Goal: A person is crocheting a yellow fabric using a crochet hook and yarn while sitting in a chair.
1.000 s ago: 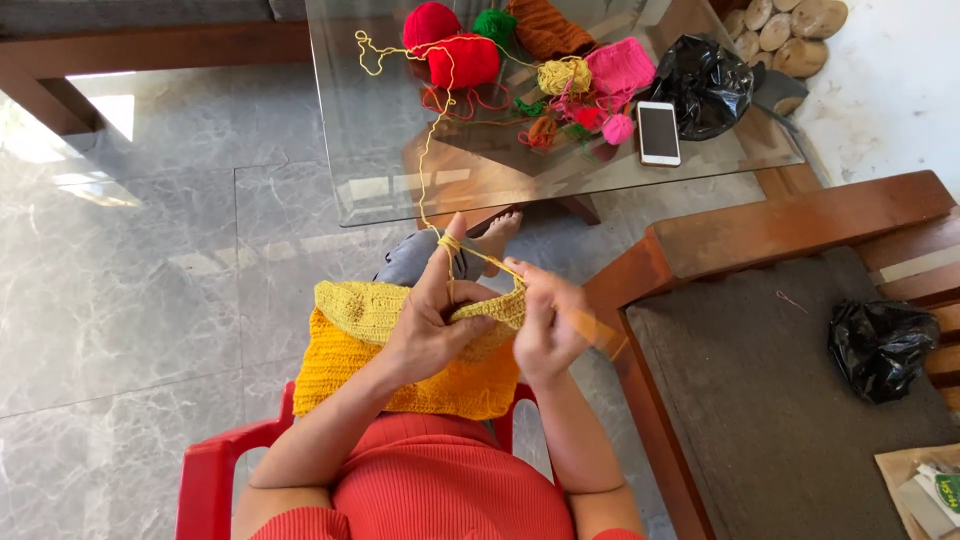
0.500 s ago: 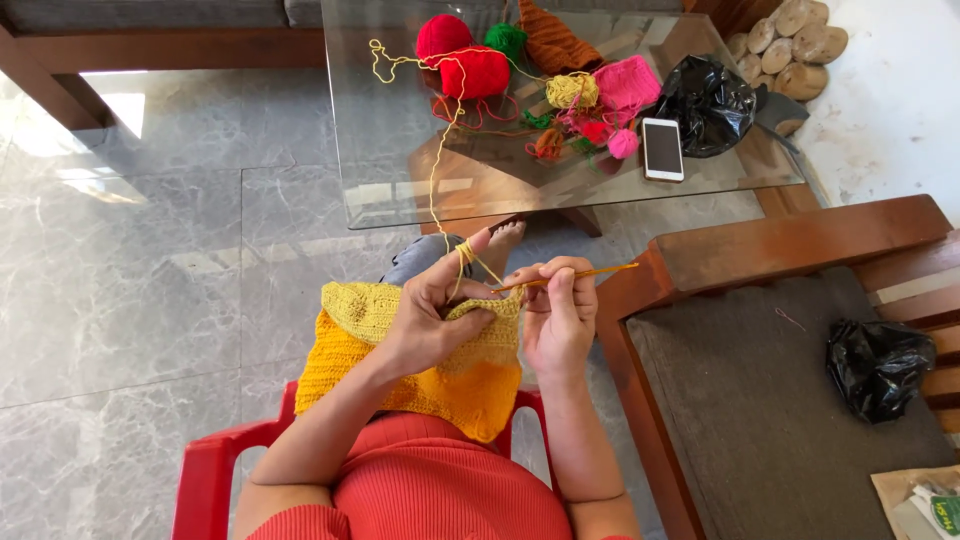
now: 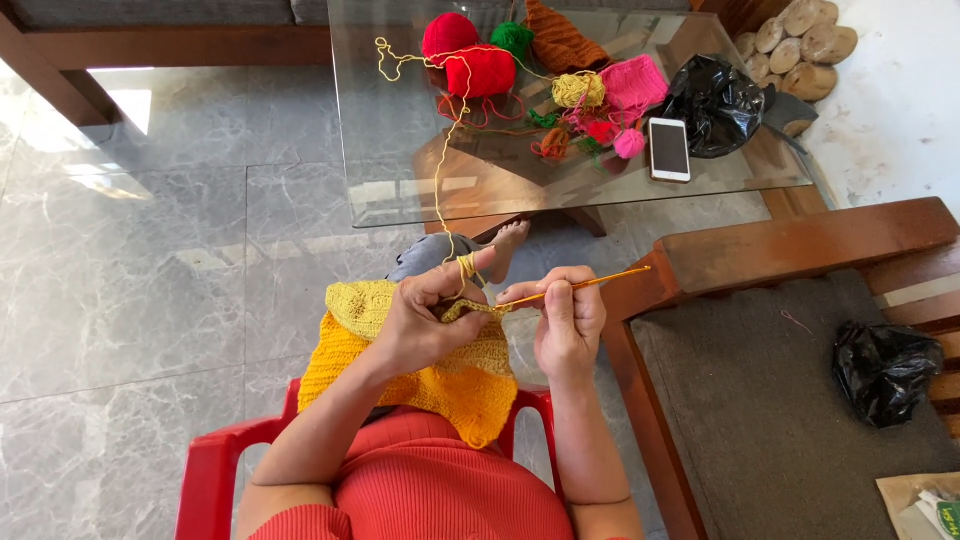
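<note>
Left hand (image 3: 425, 325) pinches yellow crocheted fabric (image 3: 420, 365); right hand (image 3: 565, 320), fingers apparently clamped on a crochet hook (image 3: 590, 285) pointing toward two o'clock.

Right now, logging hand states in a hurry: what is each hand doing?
Left hand: closed on the yellow crochet piece, yarn strand looped over the index finger.
Right hand: closed on the crochet hook.
</note>
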